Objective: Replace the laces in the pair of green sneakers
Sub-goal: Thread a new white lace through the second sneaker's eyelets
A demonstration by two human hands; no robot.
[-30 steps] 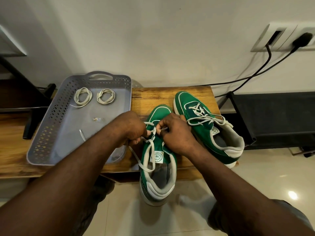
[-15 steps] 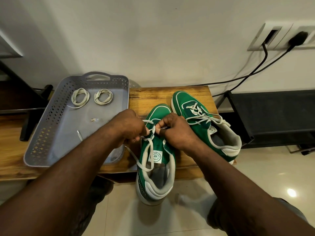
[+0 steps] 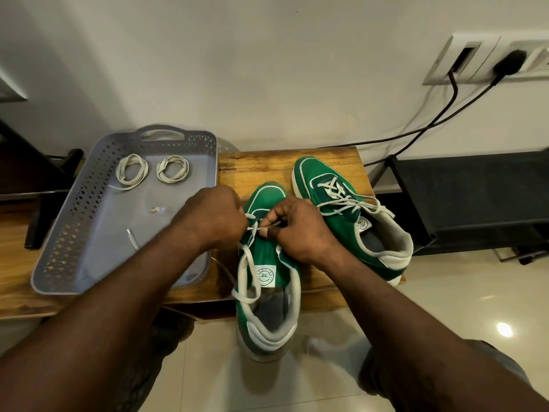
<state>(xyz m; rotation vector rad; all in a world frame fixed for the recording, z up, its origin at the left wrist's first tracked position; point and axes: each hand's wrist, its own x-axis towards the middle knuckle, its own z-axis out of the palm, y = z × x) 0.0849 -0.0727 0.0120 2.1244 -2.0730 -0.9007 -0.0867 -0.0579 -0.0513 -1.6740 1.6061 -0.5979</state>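
Here both hands meet over the near sneaker point(image 3: 269, 263), which sits toe-away on the counter point(image 3: 258, 165) with its heel hanging past the front edge. The right hand point(image 3: 300, 230) pinches the white lace point(image 3: 241, 269) between thumb and forefinger at the eyelets toward the toe; its other fingers are curled. The left hand point(image 3: 211, 217) is curled too, knuckles up, and the lace runs out from under it, so its fingers look clamped on the lace, though the fingertips themselves are hidden. A slack loop of lace drops down the sneaker's left side to beside the tongue label. The far sneaker point(image 3: 341, 209) lies just to the right, angled, laced, its ends loose. Left of the shoes a grey tray point(image 3: 74, 233) rests on the counter, holding two coils point(image 3: 132, 158) of pale lace at its far end and a loose lace end point(image 3: 132, 237) nearer.
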